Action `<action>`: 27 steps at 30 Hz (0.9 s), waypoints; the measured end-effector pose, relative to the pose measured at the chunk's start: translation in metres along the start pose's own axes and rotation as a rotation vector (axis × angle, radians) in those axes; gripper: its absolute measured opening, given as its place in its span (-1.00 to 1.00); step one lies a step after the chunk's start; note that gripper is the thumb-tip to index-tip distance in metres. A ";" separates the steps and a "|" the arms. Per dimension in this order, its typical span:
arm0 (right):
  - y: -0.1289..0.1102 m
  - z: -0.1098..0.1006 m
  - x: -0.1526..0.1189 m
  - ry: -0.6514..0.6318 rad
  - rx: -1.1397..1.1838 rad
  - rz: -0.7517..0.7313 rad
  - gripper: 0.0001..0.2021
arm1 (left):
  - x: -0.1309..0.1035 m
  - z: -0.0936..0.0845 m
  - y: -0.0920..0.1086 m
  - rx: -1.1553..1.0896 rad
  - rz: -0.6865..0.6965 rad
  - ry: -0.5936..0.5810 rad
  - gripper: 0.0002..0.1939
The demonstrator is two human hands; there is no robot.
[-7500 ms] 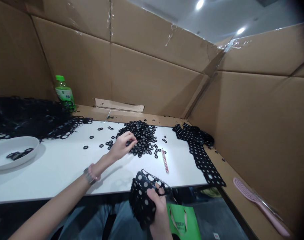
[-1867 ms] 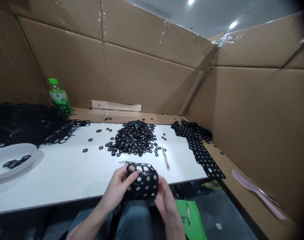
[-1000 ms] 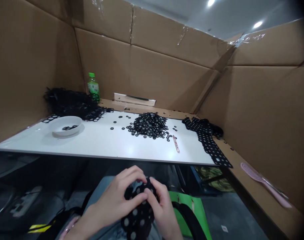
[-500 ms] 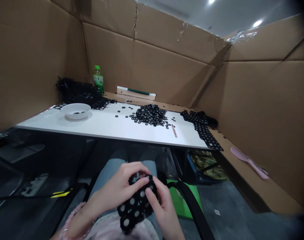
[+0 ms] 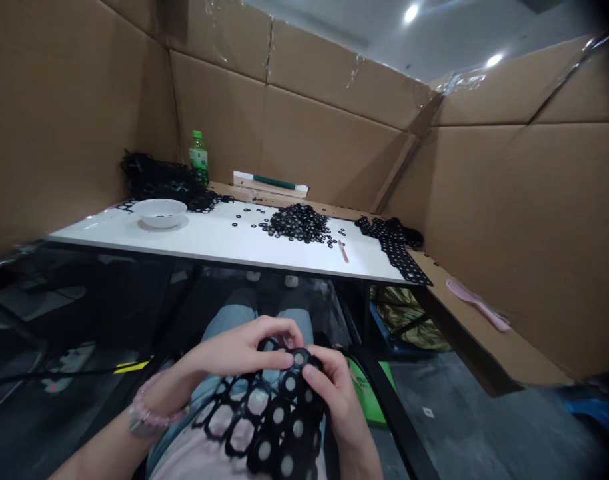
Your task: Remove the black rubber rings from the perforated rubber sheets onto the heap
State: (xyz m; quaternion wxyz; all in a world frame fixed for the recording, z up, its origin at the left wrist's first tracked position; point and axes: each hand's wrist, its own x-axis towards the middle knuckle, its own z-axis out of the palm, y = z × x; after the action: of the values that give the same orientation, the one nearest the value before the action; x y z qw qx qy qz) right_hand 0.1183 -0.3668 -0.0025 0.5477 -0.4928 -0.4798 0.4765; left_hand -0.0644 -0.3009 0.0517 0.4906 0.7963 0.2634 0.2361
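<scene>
Over the lap lies a black mesh piece (image 5: 279, 415) made of joined rings, some filled with grey-white discs and some open. My left hand (image 5: 257, 347) pinches its upper edge between thumb and fingers. Close beside it, my right hand (image 5: 337, 387) grips the same edge, thumb on top. The fingertips of both hands nearly meet at one disc. On the white table (image 5: 219, 243) a heap of small black rings (image 5: 300, 223) stands in the middle, with several loose ones around it. A white bowl (image 5: 162, 213) sits at the left with a few dark bits inside.
Black netting (image 5: 154, 180) and a green-capped bottle (image 5: 199, 157) are at the back left. Another dotted black strip (image 5: 401, 257) lies at the table's right, near a pink hairbrush (image 5: 477, 303). Cardboard walls (image 5: 324, 127) surround the table. A chair armrest (image 5: 391, 413) is beside my right hand.
More of the black mesh is now spread over the lap, with open rings showing at the left. My left forearm has shifted left, and the camera view has moved slightly.
</scene>
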 end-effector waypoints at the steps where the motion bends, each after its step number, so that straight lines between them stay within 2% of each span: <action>1: 0.001 0.000 0.000 -0.023 -0.008 -0.003 -0.69 | -0.004 0.002 -0.004 -0.022 -0.017 0.021 -0.80; 6: 0.011 0.006 0.007 -0.174 0.054 0.046 -0.65 | -0.015 0.017 -0.025 -0.162 -0.090 0.159 -0.78; 8: 0.014 0.010 0.011 -0.172 0.040 0.043 -0.66 | -0.017 0.024 -0.032 -0.201 -0.118 0.223 -0.76; 11: 0.014 0.013 0.015 -0.111 -0.077 -0.046 -0.70 | -0.019 0.031 -0.039 -0.237 -0.136 0.353 -0.74; 14: 0.013 0.014 0.016 -0.201 -0.029 -0.026 -0.72 | -0.021 0.035 -0.040 -0.300 -0.127 0.344 -0.74; 17: 0.014 0.016 0.016 -0.238 0.074 0.025 -0.66 | -0.023 0.037 -0.039 -0.352 -0.133 0.332 -0.74; 19: 0.012 0.020 0.016 -0.227 0.003 -0.028 -0.68 | -0.023 0.038 -0.040 -0.295 -0.149 0.375 -0.74; 22: 0.005 0.028 0.015 -0.101 -0.223 -0.231 -0.81 | -0.024 0.039 -0.043 -0.111 -0.153 0.456 -0.75; 24: 0.000 0.033 0.014 -0.049 -0.290 -0.321 -0.92 | -0.024 0.039 -0.047 -0.062 -0.150 0.470 -0.75; 27: -0.004 0.034 0.014 -0.114 -0.270 -0.324 -0.93 | -0.025 0.040 -0.050 -0.088 -0.156 0.474 -0.75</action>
State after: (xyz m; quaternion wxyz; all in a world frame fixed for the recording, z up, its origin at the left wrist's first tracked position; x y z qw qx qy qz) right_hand 0.0862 -0.3507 0.0043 0.5183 -0.4504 -0.6421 0.3408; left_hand -0.0676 -0.3246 -0.0127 0.4660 0.6738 0.4212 0.3890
